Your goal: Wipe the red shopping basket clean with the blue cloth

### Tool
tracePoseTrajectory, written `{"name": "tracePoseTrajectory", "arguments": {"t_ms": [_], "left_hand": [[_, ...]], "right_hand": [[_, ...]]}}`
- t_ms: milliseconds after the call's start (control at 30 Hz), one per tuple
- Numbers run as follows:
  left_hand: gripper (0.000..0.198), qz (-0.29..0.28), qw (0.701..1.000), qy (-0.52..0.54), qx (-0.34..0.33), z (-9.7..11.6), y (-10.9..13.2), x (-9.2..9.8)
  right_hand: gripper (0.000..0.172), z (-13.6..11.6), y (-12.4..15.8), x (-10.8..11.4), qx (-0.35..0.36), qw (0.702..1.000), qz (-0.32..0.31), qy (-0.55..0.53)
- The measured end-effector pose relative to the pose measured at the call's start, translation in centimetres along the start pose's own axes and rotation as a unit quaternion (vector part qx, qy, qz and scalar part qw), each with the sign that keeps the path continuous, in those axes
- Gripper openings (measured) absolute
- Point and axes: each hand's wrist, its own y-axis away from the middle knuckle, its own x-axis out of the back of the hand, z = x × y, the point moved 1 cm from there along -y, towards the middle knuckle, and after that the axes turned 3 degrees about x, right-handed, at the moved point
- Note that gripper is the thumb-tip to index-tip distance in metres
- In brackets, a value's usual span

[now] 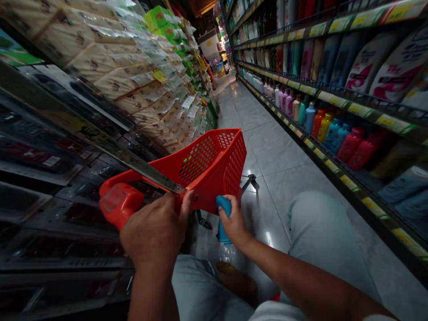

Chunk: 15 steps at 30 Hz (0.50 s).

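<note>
My left hand (157, 225) is closed at the near end of a long flat metal strip (133, 164), with the thumb along its tip. The strip slopes down from the shelving on the left and passes in front of a red plastic shopping cart (230, 158). My right hand (236, 223) grips a blue cloth (224, 232), part of which hangs below the fingers. The cart's perforated basket stands just beyond both hands, and its red handle (117, 200) is left of my left hand.
Dark shelves with packaged goods (50, 160) line the left side, with stacked tissue packs (133, 84) beyond. Shelves of bottles (334, 133) run along the right. A tiled aisle floor (284, 165) lies between them. My bent knees (324, 236) are close below.
</note>
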Motion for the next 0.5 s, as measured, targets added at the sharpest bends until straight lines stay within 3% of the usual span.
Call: {"name": "tracePoseTrajectory", "arguments": {"t_ms": [67,167,333,400,500], "left_hand": [[0.052,0.002,1.000,-0.002,0.003,-0.2,0.1,-0.2],[0.053,0.015,1.000,0.000,0.008,-0.8,0.3,-0.8],[0.049,0.053,0.999,-0.002,-0.009,-1.6,0.8,-1.3],[0.046,0.066,0.998,-0.001,-0.023,-1.8,1.0,-1.4],[0.038,0.094,0.995,0.024,-0.033,-2.1,1.2,-1.6]], "right_hand": [[0.032,-1.7,-0.6,0.1,0.034,0.998,-0.046,-0.004],[0.030,-2.7,-2.3,0.6,0.028,0.997,-0.074,0.007],[0.028,-5.3,-5.7,0.1,0.070,0.995,-0.017,0.069],[0.028,-6.7,-5.6,-0.3,0.084,0.993,-0.004,0.088],[0.030,-7.3,-4.3,-0.6,0.150,0.985,-0.053,0.067]]}}
